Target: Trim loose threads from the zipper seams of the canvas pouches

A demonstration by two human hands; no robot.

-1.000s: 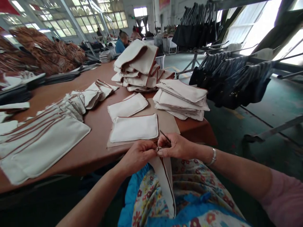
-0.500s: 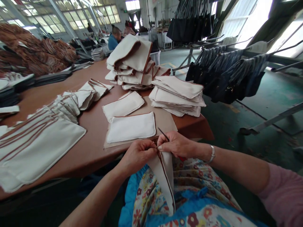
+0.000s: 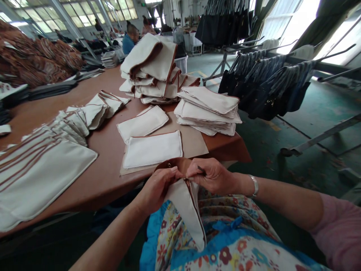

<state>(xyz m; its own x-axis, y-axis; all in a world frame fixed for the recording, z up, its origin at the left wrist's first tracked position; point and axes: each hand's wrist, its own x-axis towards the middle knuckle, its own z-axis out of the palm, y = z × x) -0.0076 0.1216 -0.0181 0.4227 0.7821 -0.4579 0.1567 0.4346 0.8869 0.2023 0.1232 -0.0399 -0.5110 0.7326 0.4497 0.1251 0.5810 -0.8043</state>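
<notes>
Since 0.5 s ago, a brown flap (image 3: 182, 164) has risen above the white pouch (image 3: 184, 206), which I see hanging over the apron (image 3: 222, 214). My left hand (image 3: 160, 186) and right hand (image 3: 216, 176) pinch its top, the right also holding a dark tool (image 3: 201, 170), near the table (image 3: 108, 150).

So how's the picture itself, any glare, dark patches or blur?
Head view: glare whites out the window at upper right. Head view: deep shadow under the table. Head view: the held cloth looks fairly crisp, the far person in blue softer.
</notes>
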